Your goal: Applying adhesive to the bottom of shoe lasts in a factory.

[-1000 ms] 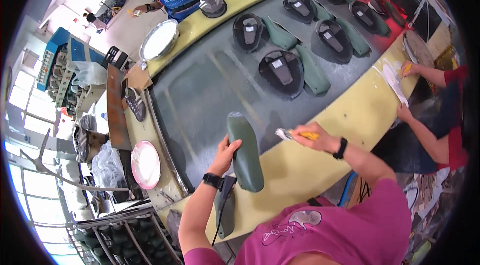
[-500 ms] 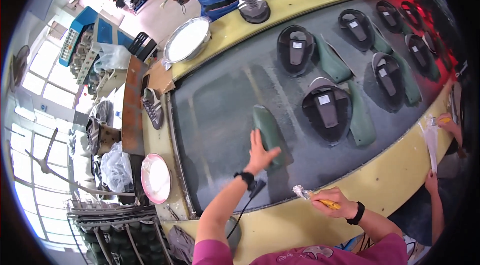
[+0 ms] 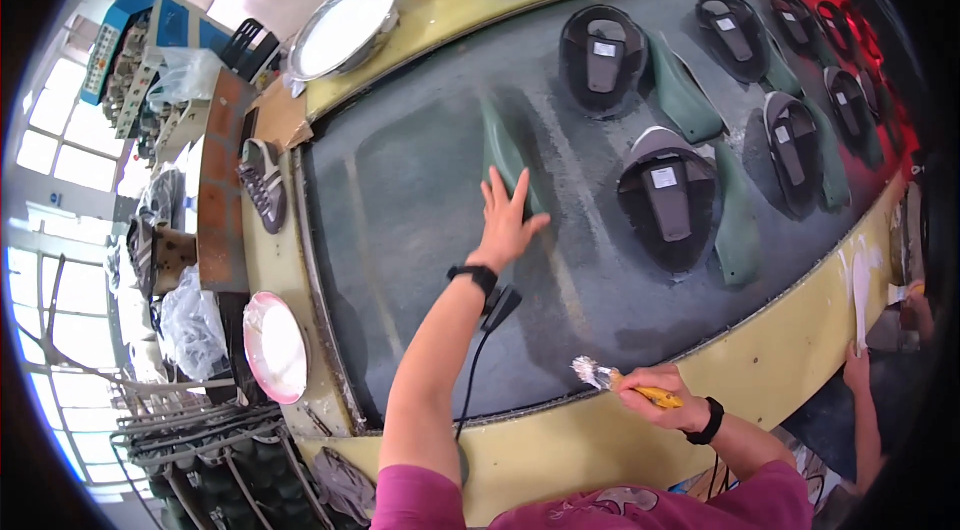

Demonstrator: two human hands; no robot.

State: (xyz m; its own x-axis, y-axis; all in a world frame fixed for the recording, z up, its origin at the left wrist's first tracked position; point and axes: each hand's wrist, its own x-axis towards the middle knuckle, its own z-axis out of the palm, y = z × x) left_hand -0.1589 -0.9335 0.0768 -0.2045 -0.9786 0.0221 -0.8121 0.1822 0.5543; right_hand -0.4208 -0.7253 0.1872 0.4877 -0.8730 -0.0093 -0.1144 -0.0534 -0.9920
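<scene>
A green shoe last (image 3: 503, 142) lies on the dark conveyor belt (image 3: 400, 230) in front of me. My left hand (image 3: 507, 222) is at its near end, fingers spread, the fingertips on or right beside it; exact contact is hard to see. In my closed right hand (image 3: 665, 398) is a brush (image 3: 650, 393) with a yellow handle, its bristles coated with white paste. It is held over the near edge of the belt. Farther right, dark shoe uppers (image 3: 668, 200) lie on the belt with green lasts (image 3: 737, 220) beside them.
A pink-rimmed bowl (image 3: 275, 348) of white paste stands at the left, a larger metal basin (image 3: 345, 30) at the far side. Finished-looking shoes (image 3: 262, 185) sit on the yellow table rim (image 3: 520, 470). A co-worker's hands (image 3: 858, 368) work at the right; another person stands opposite.
The green last has moved away from me across the belt, with my left hand following it outward. The brush stays in my right hand. My view has shifted slightly.
</scene>
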